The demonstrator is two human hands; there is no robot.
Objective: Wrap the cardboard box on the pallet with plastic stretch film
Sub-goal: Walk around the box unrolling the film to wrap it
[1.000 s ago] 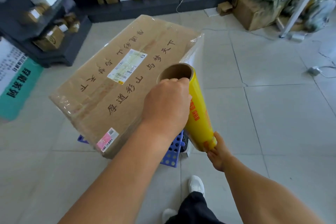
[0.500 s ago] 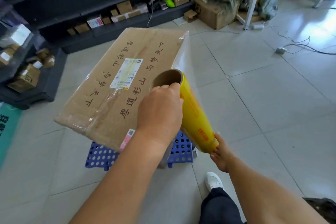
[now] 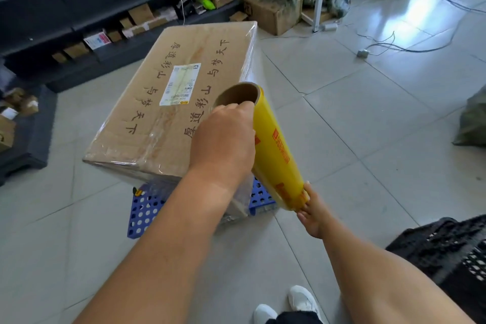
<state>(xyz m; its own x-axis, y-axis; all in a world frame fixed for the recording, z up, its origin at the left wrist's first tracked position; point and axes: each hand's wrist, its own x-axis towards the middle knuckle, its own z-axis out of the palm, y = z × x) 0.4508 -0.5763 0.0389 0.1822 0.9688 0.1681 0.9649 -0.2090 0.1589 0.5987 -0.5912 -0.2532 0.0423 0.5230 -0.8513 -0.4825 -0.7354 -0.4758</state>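
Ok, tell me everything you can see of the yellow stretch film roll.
The stretch film roll is a yellow cylinder with orange print, wound on a brown cardboard core whose open end faces up. It tilts, top end nearest the cardboard box. The left hand grips its upper end, the right hand holds its lower end. Clear film runs from it to the box's right side.

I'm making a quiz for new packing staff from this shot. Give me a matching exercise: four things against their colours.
Things:
1. cardboard box
2. pallet
3. film roll
4. crate

Colours:
a. black
b. yellow
c. brown
d. blue

Pairs: 1-c, 2-d, 3-b, 4-a
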